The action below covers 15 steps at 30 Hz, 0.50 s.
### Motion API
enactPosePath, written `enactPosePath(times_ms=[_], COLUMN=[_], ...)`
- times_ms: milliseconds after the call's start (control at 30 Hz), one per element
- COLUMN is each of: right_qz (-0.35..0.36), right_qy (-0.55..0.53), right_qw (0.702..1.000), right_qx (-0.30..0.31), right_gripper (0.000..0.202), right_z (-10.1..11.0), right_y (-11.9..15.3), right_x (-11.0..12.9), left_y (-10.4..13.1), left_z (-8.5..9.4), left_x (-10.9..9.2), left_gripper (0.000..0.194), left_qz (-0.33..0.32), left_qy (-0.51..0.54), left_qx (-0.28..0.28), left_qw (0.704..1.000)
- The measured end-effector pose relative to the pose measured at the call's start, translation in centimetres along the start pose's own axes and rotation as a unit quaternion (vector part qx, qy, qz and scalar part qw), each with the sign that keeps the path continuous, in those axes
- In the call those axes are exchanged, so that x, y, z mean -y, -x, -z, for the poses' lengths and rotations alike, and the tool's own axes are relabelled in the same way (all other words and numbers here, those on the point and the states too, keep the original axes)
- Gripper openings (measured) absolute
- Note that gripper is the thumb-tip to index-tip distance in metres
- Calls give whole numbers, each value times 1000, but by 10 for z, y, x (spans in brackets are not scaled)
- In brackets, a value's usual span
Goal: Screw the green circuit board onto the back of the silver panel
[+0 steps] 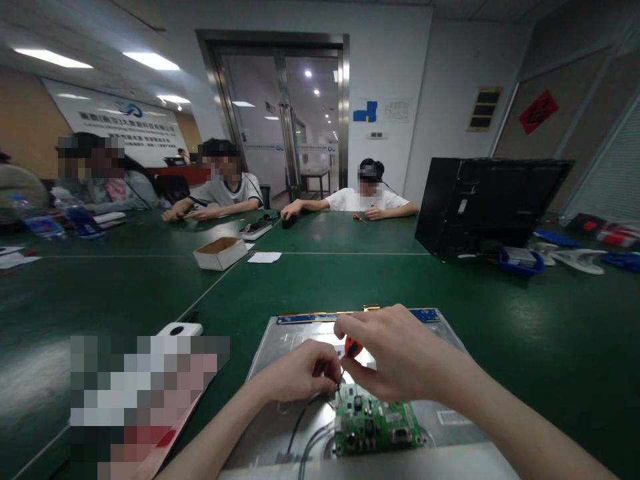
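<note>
The board (377,421) lies on the panel (280,353) at the table's (500,313) near edge, wires attached; it looks not yet freed. The right hand (395,350), fist closed, holds the screwdriver (351,348) upright over the board's top-left corner. The left hand (300,370) pinches at the tip, fingers curled.

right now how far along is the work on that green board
Done: green circuit board already sits on the metal panel, cables attached. In hand: right hand holds an orange-handled screwdriver at the board's top-left corner; left hand pinches there. Left: cannot tell.
</note>
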State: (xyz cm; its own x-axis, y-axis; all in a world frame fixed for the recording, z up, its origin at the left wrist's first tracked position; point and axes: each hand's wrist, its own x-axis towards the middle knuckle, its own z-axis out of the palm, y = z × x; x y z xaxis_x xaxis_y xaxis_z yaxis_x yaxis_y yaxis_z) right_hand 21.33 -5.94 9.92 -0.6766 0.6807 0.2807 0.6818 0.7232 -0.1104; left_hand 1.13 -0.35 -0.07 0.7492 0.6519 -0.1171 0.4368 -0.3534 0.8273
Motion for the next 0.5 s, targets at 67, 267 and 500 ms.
enactPosePath(times_ms=[67,267,500], right_qz=[-6,-19,-11], right_qy=[3,-6,-11], right_qw=[1000,1000,1000], right_qx=[3,7,-1], right_gripper=[11,14,18], right_z=[0,-1,-2], right_y=[0,-1,-2], right_x=[0,1,-1], left_y=[0,1,0], left_z=[0,1,2], left_x=[-2,-5,-5], left_gripper=[13,7,10], left_qz=[0,3,-16], left_qy=[11,-2,-9], left_qx=[3,-6,7], left_qw=[1000,1000,1000])
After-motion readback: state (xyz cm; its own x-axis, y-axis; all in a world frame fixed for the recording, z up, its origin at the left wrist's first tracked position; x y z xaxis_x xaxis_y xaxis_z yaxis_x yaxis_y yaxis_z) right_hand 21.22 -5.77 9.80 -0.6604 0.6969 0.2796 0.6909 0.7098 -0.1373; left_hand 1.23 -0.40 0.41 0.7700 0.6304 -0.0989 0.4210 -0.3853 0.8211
